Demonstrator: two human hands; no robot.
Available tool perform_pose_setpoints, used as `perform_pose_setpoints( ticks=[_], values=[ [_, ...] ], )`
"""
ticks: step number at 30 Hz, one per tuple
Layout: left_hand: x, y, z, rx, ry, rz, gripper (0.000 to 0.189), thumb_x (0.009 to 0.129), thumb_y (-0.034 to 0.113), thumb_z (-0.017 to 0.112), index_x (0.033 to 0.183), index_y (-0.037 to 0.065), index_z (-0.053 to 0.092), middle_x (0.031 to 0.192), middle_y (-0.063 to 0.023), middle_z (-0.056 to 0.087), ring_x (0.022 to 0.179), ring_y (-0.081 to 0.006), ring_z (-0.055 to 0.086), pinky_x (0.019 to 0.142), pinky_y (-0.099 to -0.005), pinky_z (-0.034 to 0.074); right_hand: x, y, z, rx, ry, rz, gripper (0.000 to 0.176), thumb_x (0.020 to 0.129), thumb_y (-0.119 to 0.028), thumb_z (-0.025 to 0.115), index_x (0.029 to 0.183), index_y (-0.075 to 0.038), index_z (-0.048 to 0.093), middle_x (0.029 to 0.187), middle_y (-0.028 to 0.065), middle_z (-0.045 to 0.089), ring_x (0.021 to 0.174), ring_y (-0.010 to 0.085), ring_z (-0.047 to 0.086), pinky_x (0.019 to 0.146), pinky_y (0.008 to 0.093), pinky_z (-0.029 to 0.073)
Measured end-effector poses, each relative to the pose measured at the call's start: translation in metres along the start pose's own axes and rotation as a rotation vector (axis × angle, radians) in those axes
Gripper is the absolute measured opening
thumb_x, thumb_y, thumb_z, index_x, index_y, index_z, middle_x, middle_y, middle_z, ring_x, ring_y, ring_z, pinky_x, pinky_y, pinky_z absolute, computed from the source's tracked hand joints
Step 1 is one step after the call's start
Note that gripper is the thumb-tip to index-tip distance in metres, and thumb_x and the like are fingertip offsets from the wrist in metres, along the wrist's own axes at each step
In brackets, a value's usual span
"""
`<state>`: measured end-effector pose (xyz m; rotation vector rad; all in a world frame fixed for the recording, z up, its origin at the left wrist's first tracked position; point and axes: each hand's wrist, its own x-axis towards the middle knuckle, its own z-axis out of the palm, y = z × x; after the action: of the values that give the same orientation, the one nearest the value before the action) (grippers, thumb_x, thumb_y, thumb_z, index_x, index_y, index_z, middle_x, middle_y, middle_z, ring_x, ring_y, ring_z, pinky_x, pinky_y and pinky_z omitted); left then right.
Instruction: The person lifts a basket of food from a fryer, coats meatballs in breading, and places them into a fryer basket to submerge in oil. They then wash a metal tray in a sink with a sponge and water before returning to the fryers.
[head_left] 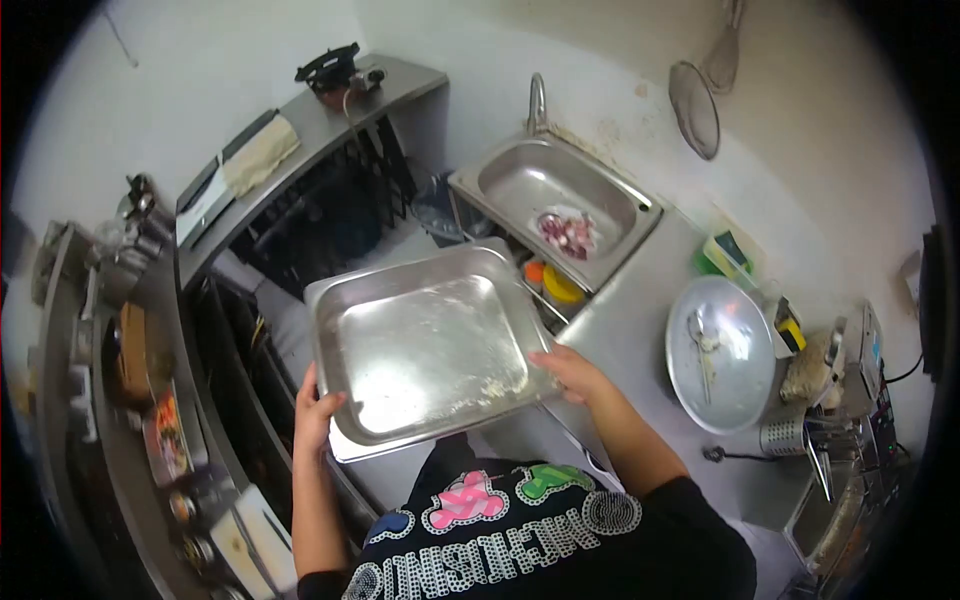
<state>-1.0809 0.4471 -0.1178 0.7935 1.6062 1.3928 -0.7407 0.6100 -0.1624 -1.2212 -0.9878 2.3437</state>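
Note:
A rectangular steel pan (420, 340) is held level in front of my body, with whitish residue smeared inside, mostly at its right and lower side. My left hand (317, 408) grips its left rim, thumb over the edge. On the right rim, near the lower corner, my right hand (568, 373) is closed with the thumb on top. The fingers under the pan are hidden. Beyond it is a steel sink (510, 180) with reddish-white pieces (568, 234) in the basin.
A large metal bowl (735, 350) with a spoon stands on the right counter (620, 350). A green container (728, 254) is behind it. At the left are a white cutting board (240, 545) and a shelf with a cloth (262, 155). A strainer (694, 110) hangs on the wall.

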Motion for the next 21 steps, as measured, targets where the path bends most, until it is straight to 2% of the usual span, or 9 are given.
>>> perform_pose_setpoints(
  ticks=[3, 5, 8, 10, 11, 14, 16, 19, 21],
  values=[
    [0.117, 0.031, 0.005, 0.122, -0.221, 0.03, 0.064, 0.066, 0.004, 0.057, 0.129, 0.002, 0.041, 0.114, -0.0089, 0.052, 0.102, -0.0183, 0.051, 0.087, -0.0295, 0.041, 0.03, -0.016, 0.015, 0.073, 0.2, -0.077, 0.041, 0.08, -0.01, 0.056, 0.118, 0.001, 0.047, 0.102, 0.0126, 0.06, 0.091, 0.0215, 0.06, 0.076, 0.0341, 0.05],
    [0.192, 0.051, 0.033, 0.196, -0.383, 0.002, 0.061, 0.07, 0.006, 0.059, 0.129, 0.003, 0.041, 0.117, -0.0101, 0.051, 0.104, -0.0188, 0.05, 0.088, -0.0293, 0.041, 0.063, 0.0, -0.007, 0.256, 0.267, -0.256, 0.041, 0.077, -0.004, 0.053, 0.117, 0.002, 0.048, 0.1, 0.0129, 0.061, 0.09, 0.0204, 0.06, 0.076, 0.0314, 0.049],
    [0.322, 0.013, 0.081, 0.404, -0.541, 0.049, 0.055, 0.076, 0.01, 0.06, 0.128, 0.006, 0.042, 0.12, -0.0151, 0.05, 0.105, -0.0226, 0.052, 0.088, -0.0306, 0.042, 0.074, -0.012, -0.016, 0.293, 0.537, -0.304, 0.038, 0.077, -0.005, 0.051, 0.114, 0.003, 0.05, 0.095, 0.0109, 0.061, 0.069, 0.0162, 0.06, 0.057, 0.0261, 0.047],
    [0.367, 0.027, 0.134, 0.781, -0.459, 0.575, 0.051, 0.077, 0.011, 0.058, 0.125, 0.003, 0.043, 0.121, -0.0199, 0.048, 0.105, -0.0293, 0.052, 0.089, -0.0328, 0.042, 0.094, -0.008, -0.034, 0.268, 0.722, -0.41, 0.04, 0.076, -0.003, 0.049, 0.116, 0.003, 0.048, 0.097, 0.0115, 0.061, 0.072, 0.0177, 0.06, 0.059, 0.0267, 0.048],
    [0.391, 0.032, 0.163, 0.754, -0.512, 0.608, 0.05, 0.077, 0.01, 0.058, 0.124, 0.002, 0.044, 0.121, -0.0209, 0.047, 0.106, -0.0313, 0.051, 0.09, -0.0339, 0.041, 0.104, -0.01, -0.044, 0.254, 0.816, -0.462, 0.042, 0.075, -0.002, 0.048, 0.117, 0.003, 0.047, 0.097, 0.0118, 0.061, 0.074, 0.0184, 0.061, 0.06, 0.0269, 0.048],
    [0.451, 0.028, 0.244, 0.729, -0.645, 0.729, 0.048, 0.076, 0.006, 0.055, 0.122, -0.002, 0.043, 0.122, -0.0233, 0.045, 0.11, -0.0361, 0.047, 0.094, -0.0366, 0.039, 0.116, -0.03, -0.059, 0.158, 1.009, -0.384, 0.045, 0.074, 0.0, 0.047, 0.119, 0.003, 0.045, 0.1, 0.0133, 0.06, 0.086, 0.0235, 0.06, 0.073, 0.0316, 0.049],
    [0.501, 0.015, 0.302, 0.78, -0.679, 0.882, 0.049, 0.075, 0.003, 0.053, 0.122, -0.003, 0.042, 0.123, -0.0241, 0.044, 0.112, -0.0375, 0.045, 0.096, -0.0377, 0.037, 0.141, -0.027, -0.089, 0.299, 1.015, -0.451, 0.045, 0.073, 0.0, 0.047, 0.118, 0.003, 0.045, 0.1, 0.0138, 0.06, 0.087, 0.0237, 0.06, 0.073, 0.032, 0.049],
    [0.558, -0.004, 0.373, 0.788, -0.674, 0.827, 0.051, 0.076, 0.003, 0.05, 0.125, -0.003, 0.038, 0.125, -0.0244, 0.043, 0.115, -0.0384, 0.043, 0.101, -0.0384, 0.032, 0.165, -0.033, -0.088, 0.509, 0.992, -0.46, 0.046, 0.072, 0.001, 0.048, 0.118, 0.003, 0.045, 0.101, 0.0142, 0.06, 0.087, 0.0239, 0.06, 0.075, 0.033, 0.049],
    [0.61, -0.037, 0.419, 0.714, -0.681, 0.625, 0.053, 0.078, 0.004, 0.049, 0.128, -0.001, 0.034, 0.124, -0.0231, 0.043, 0.112, -0.0375, 0.046, 0.093, -0.0395, 0.041, 0.178, -0.038, -0.09, 0.615, 0.964, -0.47, 0.046, 0.071, 0.002, 0.048, 0.117, 0.004, 0.046, 0.102, 0.0142, 0.059, 0.087, 0.024, 0.06, 0.078, 0.033, 0.048]
  ],
)
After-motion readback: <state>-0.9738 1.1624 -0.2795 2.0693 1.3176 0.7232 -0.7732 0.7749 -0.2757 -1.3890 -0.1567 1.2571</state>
